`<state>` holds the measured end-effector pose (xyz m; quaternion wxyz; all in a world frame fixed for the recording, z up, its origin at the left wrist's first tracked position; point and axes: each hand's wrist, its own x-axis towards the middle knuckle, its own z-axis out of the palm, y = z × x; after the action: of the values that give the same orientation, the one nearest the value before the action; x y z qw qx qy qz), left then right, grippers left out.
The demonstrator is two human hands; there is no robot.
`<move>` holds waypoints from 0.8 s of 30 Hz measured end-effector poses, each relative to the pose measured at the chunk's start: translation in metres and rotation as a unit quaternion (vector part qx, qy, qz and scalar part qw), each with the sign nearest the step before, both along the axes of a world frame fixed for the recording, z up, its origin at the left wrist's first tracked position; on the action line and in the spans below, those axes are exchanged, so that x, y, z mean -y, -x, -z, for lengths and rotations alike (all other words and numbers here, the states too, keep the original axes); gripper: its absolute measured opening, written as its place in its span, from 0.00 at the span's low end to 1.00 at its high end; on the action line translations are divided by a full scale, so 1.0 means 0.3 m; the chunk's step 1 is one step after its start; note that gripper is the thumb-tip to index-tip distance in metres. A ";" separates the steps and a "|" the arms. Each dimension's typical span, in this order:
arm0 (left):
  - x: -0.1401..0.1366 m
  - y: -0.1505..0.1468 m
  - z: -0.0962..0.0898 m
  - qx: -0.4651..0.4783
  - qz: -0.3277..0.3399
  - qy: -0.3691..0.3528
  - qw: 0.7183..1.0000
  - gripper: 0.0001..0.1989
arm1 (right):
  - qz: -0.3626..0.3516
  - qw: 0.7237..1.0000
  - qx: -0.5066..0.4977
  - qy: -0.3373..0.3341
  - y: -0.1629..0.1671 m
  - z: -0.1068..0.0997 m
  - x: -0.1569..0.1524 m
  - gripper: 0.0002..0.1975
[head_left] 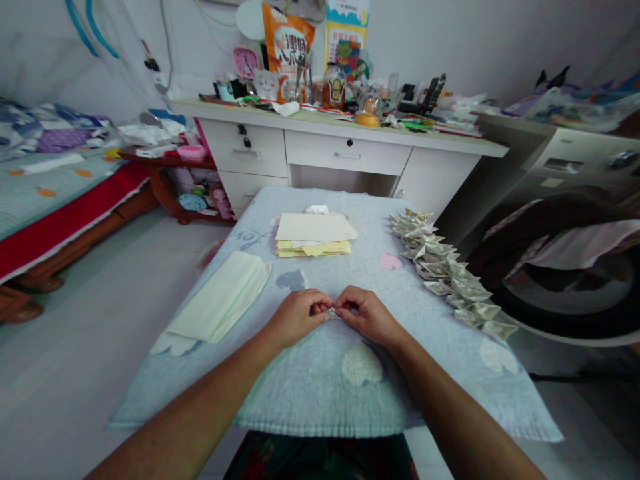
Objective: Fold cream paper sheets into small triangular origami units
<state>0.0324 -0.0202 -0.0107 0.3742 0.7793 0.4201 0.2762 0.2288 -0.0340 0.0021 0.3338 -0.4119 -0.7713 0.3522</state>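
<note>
My left hand (303,315) and my right hand (367,313) meet over the near middle of the cloth-covered table. Both are closed, pinching a small piece of folded paper (333,313) between the fingertips; most of it is hidden. Beyond them lies a stack of cream and yellow paper sheets (315,228). To the left rests a pile of pale greenish paper (215,297). Along the right edge runs a long cluster of pointed folded paper pieces (443,270), nested close together.
A light blue patterned cloth (295,380) covers the table. Behind it stands a white desk (345,150) crowded with jars and bags. A front-loading washing machine (575,220) with its door open is at the right, a bed (60,193) at the left.
</note>
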 end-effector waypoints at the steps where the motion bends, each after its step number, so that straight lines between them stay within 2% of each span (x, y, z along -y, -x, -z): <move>1: 0.000 0.000 0.000 -0.003 0.001 -0.003 1.000 0.06 | -0.006 1.000 0.003 -0.012 0.000 0.003 -0.001 0.05; 6: 0.001 -0.001 -0.003 -0.019 0.007 -0.018 1.000 0.06 | -0.014 0.997 0.029 -0.066 0.002 0.013 -0.005 0.07; 15: 0.001 -0.005 -0.005 -0.021 0.007 -0.026 0.999 0.05 | 0.011 0.994 0.067 -0.080 0.017 0.004 -0.002 0.06; 18: 0.004 -0.005 -0.009 -0.019 0.009 -0.033 0.999 0.06 | 0.019 0.996 0.053 -0.063 0.018 0.010 -0.003 0.05; 24: 0.004 0.000 -0.021 0.016 -0.002 -0.015 1.000 0.06 | 0.029 0.999 -0.011 0.017 0.012 0.003 -0.006 0.03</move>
<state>0.0322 -0.0213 -0.0043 0.3684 0.7797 0.4114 0.2952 0.2251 -0.0323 0.0012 0.3454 -0.4357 -0.7490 0.3605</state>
